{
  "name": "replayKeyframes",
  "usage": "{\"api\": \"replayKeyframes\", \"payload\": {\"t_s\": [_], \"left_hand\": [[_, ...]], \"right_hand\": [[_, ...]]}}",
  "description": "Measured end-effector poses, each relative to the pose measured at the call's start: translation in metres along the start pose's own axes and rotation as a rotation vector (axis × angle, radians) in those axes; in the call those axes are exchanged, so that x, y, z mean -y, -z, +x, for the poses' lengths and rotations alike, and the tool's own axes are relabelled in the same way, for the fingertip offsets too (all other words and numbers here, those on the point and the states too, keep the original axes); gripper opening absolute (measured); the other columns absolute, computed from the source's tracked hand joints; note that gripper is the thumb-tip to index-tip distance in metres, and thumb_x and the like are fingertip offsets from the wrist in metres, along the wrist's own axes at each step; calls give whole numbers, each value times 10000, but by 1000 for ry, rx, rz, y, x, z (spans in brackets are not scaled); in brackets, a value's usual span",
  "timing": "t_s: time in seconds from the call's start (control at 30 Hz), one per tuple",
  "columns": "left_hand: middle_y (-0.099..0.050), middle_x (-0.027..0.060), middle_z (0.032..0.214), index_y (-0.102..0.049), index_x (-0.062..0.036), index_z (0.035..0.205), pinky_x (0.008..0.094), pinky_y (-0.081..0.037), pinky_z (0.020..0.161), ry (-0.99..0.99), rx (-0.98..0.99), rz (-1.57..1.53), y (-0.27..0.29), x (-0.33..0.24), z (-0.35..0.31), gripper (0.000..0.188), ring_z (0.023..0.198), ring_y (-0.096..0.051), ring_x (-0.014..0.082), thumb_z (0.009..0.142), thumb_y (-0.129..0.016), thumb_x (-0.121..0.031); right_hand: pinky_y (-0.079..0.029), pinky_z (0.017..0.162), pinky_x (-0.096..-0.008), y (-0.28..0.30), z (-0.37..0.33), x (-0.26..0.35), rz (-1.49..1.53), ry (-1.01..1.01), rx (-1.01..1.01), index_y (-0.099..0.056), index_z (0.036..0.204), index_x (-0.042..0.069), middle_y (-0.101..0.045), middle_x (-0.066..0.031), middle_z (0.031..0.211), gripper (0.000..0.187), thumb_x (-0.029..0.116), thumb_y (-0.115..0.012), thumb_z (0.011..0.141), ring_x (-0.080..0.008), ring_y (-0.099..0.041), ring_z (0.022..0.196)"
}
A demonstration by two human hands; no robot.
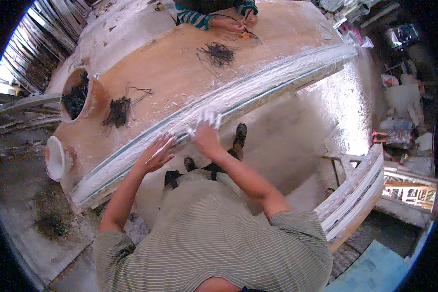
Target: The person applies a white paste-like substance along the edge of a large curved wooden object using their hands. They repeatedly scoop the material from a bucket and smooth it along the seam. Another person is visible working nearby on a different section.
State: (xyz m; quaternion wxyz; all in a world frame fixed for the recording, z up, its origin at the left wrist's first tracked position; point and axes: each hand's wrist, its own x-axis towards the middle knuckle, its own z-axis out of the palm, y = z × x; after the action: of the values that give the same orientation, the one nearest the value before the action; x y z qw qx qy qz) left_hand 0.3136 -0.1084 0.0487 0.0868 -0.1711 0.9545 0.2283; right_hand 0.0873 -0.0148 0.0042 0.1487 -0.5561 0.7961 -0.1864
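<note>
Fingers [210, 118] of the right hand [206, 137] coated white, slightly spread, laid flat on the long white strip [277, 74]; nothing pinched. Left hand [155, 152] lower and to the left, by the strip's near side: fingers extended and close together, thumb apart, white on the index side; whether they touch the strip, cannot tell. Strip lies lengthwise along the near edge of the tabletop [155, 65], from the near left corner up toward the right end, rough and white on top, with blue-green lines running along it. Tabletop orange-brown, dusted with white scraps. At its left edge, an orange-brown bucket [100, 100] of dark fibres; nearer the near left corner, a smaller tub [57, 158], white inside. Dark fibre clump [118, 113] just beside the bucket; second tangle [219, 54] toward the far edge. At that far edge, a co-worker's hands [234, 25] hold a dark strand, sleeves striped blue-green. Below right, apart from the tabletop, a curved white moulding [351, 197].
</note>
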Motion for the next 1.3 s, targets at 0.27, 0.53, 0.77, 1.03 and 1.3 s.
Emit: {"api": "replayKeyframes", "payload": {"t_s": [0.27,0.53,0.77,1.03,1.3], "left_hand": [[-180,192,1552,-244,-39,1476,418,-171,1177,187,64,129,27,66,-124,699,1442,-161,337,946,-500,-416],[-138,205,1559,-197,-39,1491,413,-165,1176,19,233,93,15,74,-64,758,1447,-127,355,936,-486,-468],[-144,221,1552,-188,-28,1491,419,-176,1174,-219,3,-55,8,36,81,777,1436,-166,362,938,-476,-493],[-230,189,1534,-227,-69,1482,417,-216,1164,-385,-197,-94,-4,-57,287,696,1416,-235,344,967,-404,-502],[-291,158,1514,-326,-83,1442,412,-194,1175,-483,-241,5,-29,-31,224,600,1415,-251,311,982,-391,-464]], "right_hand": [[-340,993,-597,-60,-21,121,27,441,253,-528,1215,-116,-484,-326,1262,589,394,-450,931,-471,-465,1175],[-312,1034,-581,7,27,104,74,-71,284,-577,1146,-117,-481,-336,1279,597,427,-476,921,-480,-485,1152],[-371,967,-585,42,77,-67,-190,-148,-103,-638,1025,-75,-608,-277,1053,515,400,-463,930,-421,-549,1078],[-364,991,-611,54,108,-297,-380,-572,-270,-569,1278,172,-476,-302,1314,408,357,-346,991,-504,-451,1200],[-366,998,-574,59,82,-153,-418,-288,47,-483,1310,-35,-471,-350,1274,565,412,-369,983,-532,-434,1174]]}}
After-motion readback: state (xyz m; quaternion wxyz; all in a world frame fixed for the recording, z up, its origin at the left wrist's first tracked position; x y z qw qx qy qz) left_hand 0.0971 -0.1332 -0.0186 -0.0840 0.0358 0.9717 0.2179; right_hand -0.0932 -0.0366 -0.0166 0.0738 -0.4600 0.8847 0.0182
